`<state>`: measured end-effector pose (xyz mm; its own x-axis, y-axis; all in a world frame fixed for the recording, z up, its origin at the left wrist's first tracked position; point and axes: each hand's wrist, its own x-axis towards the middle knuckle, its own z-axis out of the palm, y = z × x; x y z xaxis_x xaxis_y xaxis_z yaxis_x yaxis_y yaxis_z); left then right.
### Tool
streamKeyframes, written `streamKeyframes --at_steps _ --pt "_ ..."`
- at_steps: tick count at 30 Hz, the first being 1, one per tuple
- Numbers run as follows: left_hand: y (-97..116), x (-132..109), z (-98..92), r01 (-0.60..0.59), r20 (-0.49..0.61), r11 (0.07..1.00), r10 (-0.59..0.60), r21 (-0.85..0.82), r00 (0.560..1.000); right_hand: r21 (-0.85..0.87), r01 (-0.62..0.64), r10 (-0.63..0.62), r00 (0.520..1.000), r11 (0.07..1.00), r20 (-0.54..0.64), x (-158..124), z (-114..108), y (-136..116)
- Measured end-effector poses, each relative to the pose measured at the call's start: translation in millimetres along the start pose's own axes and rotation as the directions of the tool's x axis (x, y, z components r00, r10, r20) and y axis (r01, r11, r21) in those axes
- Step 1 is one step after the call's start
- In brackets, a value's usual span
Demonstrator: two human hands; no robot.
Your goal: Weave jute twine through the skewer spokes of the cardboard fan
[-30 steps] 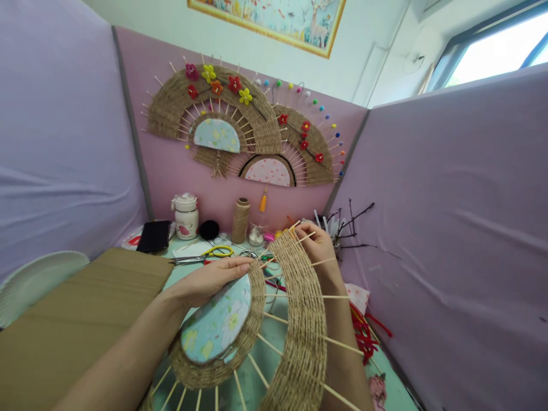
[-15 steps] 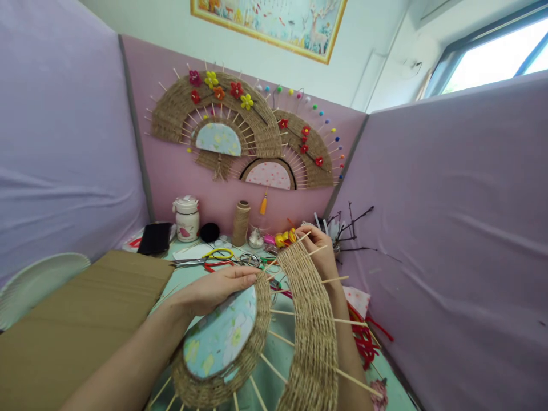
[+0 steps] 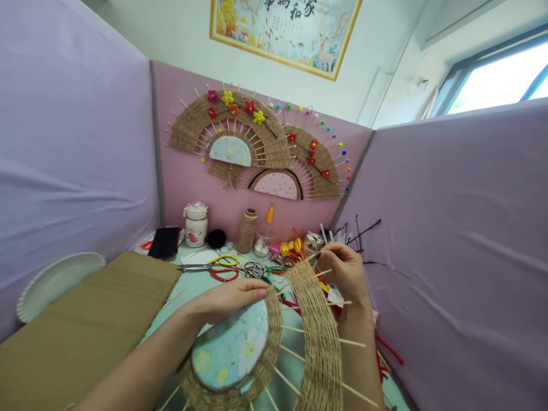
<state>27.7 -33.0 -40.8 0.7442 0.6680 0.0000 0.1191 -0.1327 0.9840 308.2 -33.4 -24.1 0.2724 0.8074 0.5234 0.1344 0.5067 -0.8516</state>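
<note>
A half-finished woven fan of brown twine and thin wooden sticks is tilted in front of me. Its outer band curves down on the right, and a half-round panel of pale blue floral cloth sits within the inner band. My left hand is closed on the top end of the inner band, thumb uppermost. Beside the outer band's top end, my right hand has thumb and fingers pinched together close to a stick tip. Whatever lies in that pinch is too small to make out.
Yellow-handled scissors, red-handled scissors and a twine spool lie beyond the fan. A white cup and a phone stand back left. Cardboard covers the left. Dark twigs stick out at right.
My right hand has moved right, away from the outer band's top end, and its pinch now shows. The left hand keeps its hold. The whole view has shifted slightly.
</note>
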Motion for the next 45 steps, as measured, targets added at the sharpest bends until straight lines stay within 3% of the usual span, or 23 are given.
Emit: streamKeyframes --at_steps 6,11,16,26,35,45 --pt "1.6 -1.6 -4.5 0.024 -0.095 0.988 -0.039 -0.154 0.995 0.267 -0.15 0.137 0.988 0.952 0.069 2.9 9.5 6.0" --pt "6.1 -3.5 -1.7 0.011 -0.127 0.976 -0.039 -0.218 0.991 0.349 -0.197 0.167 0.979 0.916 0.114 -1.0 23.3 0.5" --pt "8.1 -5.3 -2.7 0.03 -0.139 0.946 -0.078 -0.323 0.987 0.329 -0.301 0.259 0.952 0.895 0.165 -7.8 32.7 -8.8" --pt "9.9 -4.5 -2.2 0.041 -0.128 0.891 -0.11 -0.453 0.986 0.212 -0.343 0.3 0.93 0.915 0.21 -3.3 39.7 -18.1" --pt "10.2 -4.1 -3.2 0.035 -0.143 0.9 -0.108 -0.435 0.984 0.238 -0.4 0.365 0.913 0.885 0.182 -3.4 37.5 -13.6" --pt "11.2 -3.6 -7.1 -0.028 -0.236 0.943 -0.054 -0.331 0.97 0.194 -0.335 0.309 0.939 0.922 0.153 -0.8 21.3 -3.0"
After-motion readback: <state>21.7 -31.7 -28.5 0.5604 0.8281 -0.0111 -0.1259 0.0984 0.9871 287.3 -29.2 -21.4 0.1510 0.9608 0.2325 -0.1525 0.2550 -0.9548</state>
